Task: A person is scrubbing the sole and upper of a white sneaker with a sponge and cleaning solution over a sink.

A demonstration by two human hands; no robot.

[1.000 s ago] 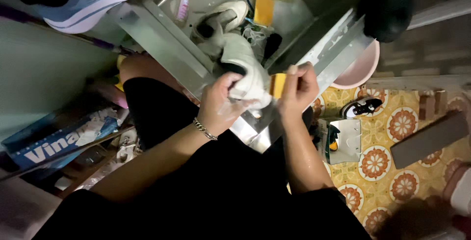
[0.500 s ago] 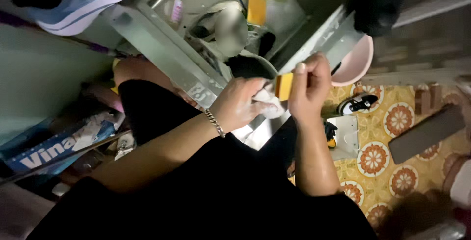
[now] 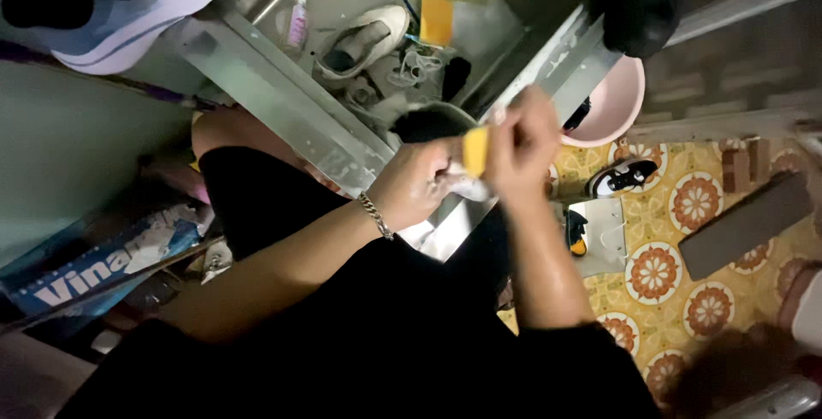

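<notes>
Since the earlier frames, the white shoe point(image 3: 458, 186) has sunk almost out of sight behind the left hand point(image 3: 415, 186), which grasps it at the sink rim point(image 3: 282, 102). The right hand point(image 3: 522, 149) pinches a yellow sponge point(image 3: 476, 150) against it (scrubbing appears under way). A second shoe point(image 3: 364, 38) lies in the basin. Room is tight: steel rim left, pink basin point(image 3: 618, 106) right.

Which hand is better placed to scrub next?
Probably right. The right hand holds the yellow rectangular sponge against the white item gripped by the left hand, which is busy steadying it.
</notes>
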